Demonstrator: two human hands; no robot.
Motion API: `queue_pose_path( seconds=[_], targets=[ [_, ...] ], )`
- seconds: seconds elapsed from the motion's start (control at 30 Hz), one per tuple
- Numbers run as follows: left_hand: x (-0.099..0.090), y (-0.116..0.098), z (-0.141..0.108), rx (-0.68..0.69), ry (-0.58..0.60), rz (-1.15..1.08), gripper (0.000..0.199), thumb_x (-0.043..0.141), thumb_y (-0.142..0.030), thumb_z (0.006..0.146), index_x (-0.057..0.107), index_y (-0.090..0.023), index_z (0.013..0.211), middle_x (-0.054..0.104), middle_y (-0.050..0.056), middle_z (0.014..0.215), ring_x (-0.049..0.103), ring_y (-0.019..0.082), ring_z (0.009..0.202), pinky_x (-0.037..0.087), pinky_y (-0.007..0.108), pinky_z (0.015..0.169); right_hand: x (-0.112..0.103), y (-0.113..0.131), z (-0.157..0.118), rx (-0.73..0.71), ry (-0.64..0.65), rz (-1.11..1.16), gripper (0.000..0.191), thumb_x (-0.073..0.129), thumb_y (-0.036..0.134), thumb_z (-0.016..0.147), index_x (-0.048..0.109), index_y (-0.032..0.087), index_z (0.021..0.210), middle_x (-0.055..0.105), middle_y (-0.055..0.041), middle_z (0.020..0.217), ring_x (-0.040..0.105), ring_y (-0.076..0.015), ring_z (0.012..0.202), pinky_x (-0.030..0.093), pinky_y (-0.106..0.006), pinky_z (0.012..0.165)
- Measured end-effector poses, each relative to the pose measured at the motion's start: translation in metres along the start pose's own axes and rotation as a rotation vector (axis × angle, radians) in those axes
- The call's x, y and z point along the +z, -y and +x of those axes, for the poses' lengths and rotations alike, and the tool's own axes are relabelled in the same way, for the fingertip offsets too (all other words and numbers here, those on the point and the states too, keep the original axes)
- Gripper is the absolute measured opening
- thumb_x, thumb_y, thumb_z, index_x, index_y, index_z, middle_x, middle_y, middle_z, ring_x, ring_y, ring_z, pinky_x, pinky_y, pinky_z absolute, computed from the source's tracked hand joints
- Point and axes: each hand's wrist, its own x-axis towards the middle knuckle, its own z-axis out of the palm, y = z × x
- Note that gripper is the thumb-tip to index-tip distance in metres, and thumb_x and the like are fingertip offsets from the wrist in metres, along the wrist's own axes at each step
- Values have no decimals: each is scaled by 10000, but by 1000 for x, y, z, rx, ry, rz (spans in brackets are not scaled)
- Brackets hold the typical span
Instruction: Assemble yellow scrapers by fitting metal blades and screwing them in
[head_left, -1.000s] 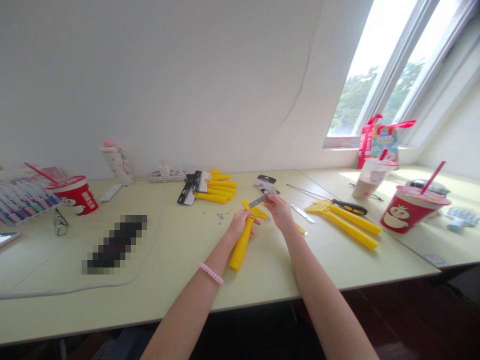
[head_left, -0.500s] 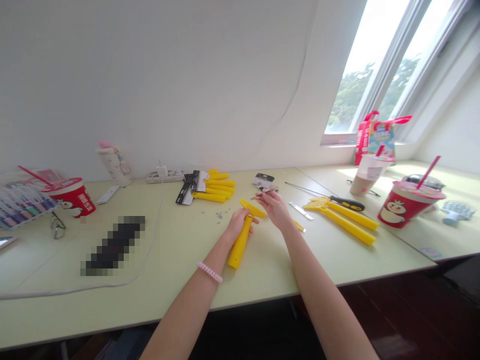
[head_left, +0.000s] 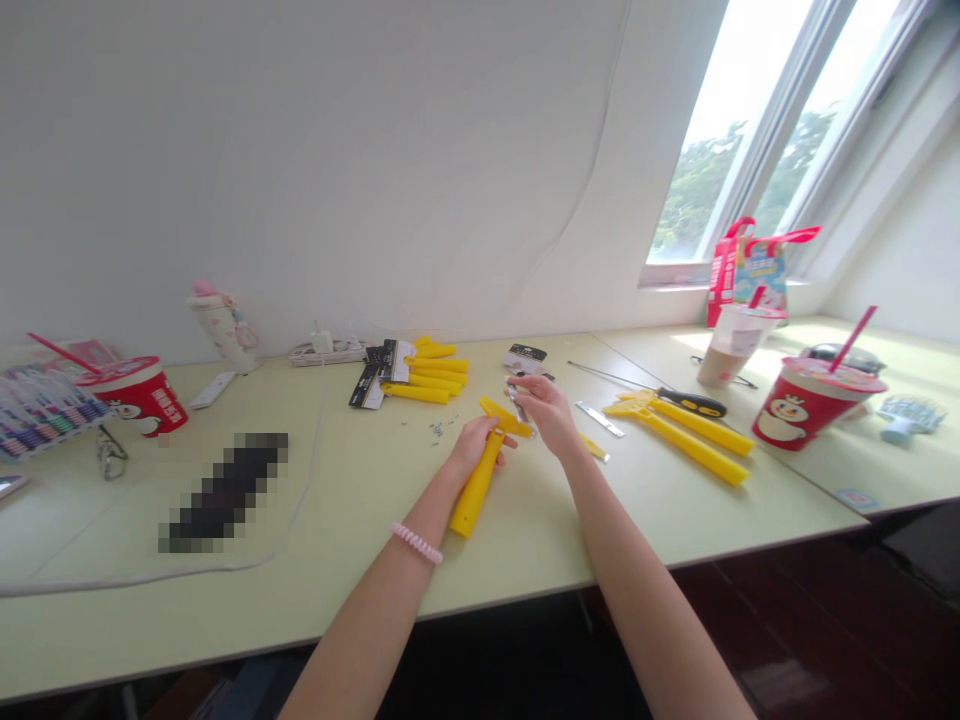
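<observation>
My left hand [head_left: 475,442] is wrapped round the neck of a yellow scraper handle [head_left: 472,495], whose T-shaped head points away from me. Between the fingertips of my right hand [head_left: 546,408] is a thin metal strip [head_left: 517,404], held just above the right side of that head. Whether the strip touches the head I cannot tell. Small screws [head_left: 437,430] lie scattered left of my left hand. Beside my right wrist rest a flat metal blade [head_left: 600,419] and a short yellow piece with a metal end [head_left: 595,447].
Several yellow scrapers [head_left: 431,377] with black cards lie near the wall. To the right are two yellow scraper handles [head_left: 686,440], a screwdriver [head_left: 690,402] and a red drink bucket [head_left: 802,410]. Another red bucket [head_left: 146,397] and a white cable [head_left: 187,574] are on the left.
My right hand has tilted the metal strip from nearly level to steeply downward, bringing it closer to the scraper head. My left hand still grips the handle.
</observation>
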Motion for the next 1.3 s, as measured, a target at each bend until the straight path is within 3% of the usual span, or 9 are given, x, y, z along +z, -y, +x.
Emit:
queue_pose_path(
  seconds=[0.13,0.2,0.37,0.43,0.67,0.83,1.1,1.2,1.3],
  targets=[
    [0,-2,-2,-14,4,46,288,397,-362,831,521,-128,944,657,78,707,491,96,349,369,219,350,-1,3,-2,-13,-23,-73,622,704,260,607,474,298,1184,528,-77,1259,659,-182,806,495,-352,776],
    [0,-2,-3,-1,2,83,277,420,-361,825,520,-133,946,657,73,708,479,90,334,360,218,343,-1,3,-2,3,-62,-88,687,719,252,582,437,304,1207,531,-78,1241,658,-170,752,505,-349,744],
    [-1,-4,-5,14,33,160,241,514,-329,788,522,-147,946,650,47,715,467,80,331,361,219,344,-3,5,0,-5,-114,-165,316,715,271,567,609,194,854,662,-49,874,635,-192,811,492,-332,775],
    [-1,-5,-7,20,42,185,239,526,-328,786,526,-150,945,646,42,719,475,80,340,366,216,347,-3,7,-1,40,-84,-224,238,697,268,582,641,180,795,675,-51,817,631,-195,812,487,-324,768],
    [-3,-3,-6,53,61,211,265,551,-374,779,504,-157,925,634,32,691,486,77,352,372,199,352,0,12,-6,156,47,-399,247,666,282,596,695,160,808,694,-58,791,613,-167,696,468,-266,614],
    [-3,-2,-6,49,35,191,282,553,-388,773,507,-157,927,616,22,621,472,77,330,355,189,343,2,12,-8,221,90,-440,287,658,334,613,693,147,829,653,-35,664,498,-106,500,359,-225,435],
    [-3,0,-3,83,-2,166,302,551,-424,767,544,-151,896,632,42,604,485,99,328,361,213,352,7,16,-11,270,145,-377,218,652,346,621,666,157,727,535,15,530,401,-82,457,290,-220,422],
    [-4,1,0,164,-94,136,264,558,-407,758,570,-148,810,614,26,587,510,103,377,393,217,390,7,17,-12,289,137,-379,224,650,350,625,673,161,742,539,16,553,404,-81,480,281,-218,438],
    [-7,0,2,272,-267,107,202,577,-361,733,546,-161,721,579,-7,577,541,104,440,410,203,416,7,17,-12,308,176,-386,248,664,370,617,677,159,748,555,11,587,418,-83,504,290,-220,456]
  ],
)
